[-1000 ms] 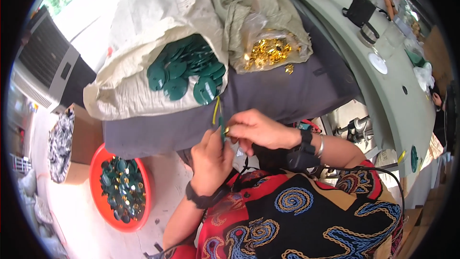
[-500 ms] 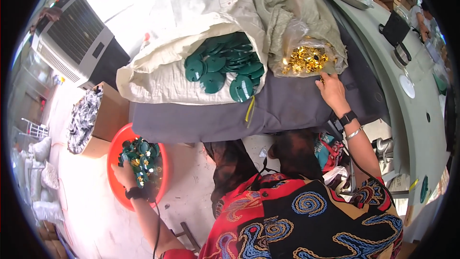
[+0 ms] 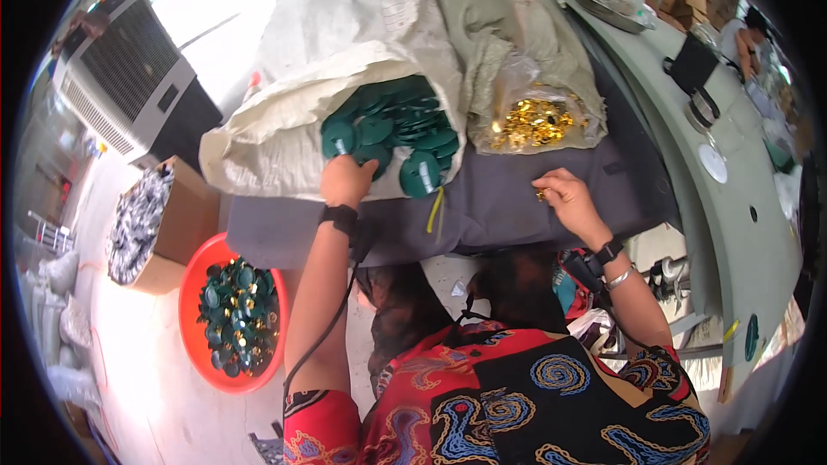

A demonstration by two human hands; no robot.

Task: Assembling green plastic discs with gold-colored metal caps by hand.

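Observation:
At the mouth of a white woven sack (image 3: 258,155), my left hand (image 3: 345,182) touches the green plastic discs (image 3: 405,120), its thumb apart from its fingers. Its fingertips are partly hidden, so whether a disc is gripped cannot be made out. Over the dark cloth, my right hand (image 3: 570,205) pinches a small gold piece (image 3: 541,195). Just beyond it, many shiny gold pieces (image 3: 538,123) lie in a clear bag inside a grey-green sack (image 3: 482,9). An orange-red basin (image 3: 186,336) on the floor at the left holds green discs and gold pieces.
A dark cloth (image 3: 500,185) covers the work surface. Left stand a cardboard box (image 3: 185,220) of black-and-white pieces and an air cooler (image 3: 129,69). A yellow-green strip (image 3: 435,209) lies below the discs. The curved pale table (image 3: 672,112) runs along the right; another person (image 3: 743,45) sits beyond.
My left hand has moved from the basin up to the discs in the white sack. My right hand has drawn back from the gold pieces toward me, holding one. The view has shifted slightly.

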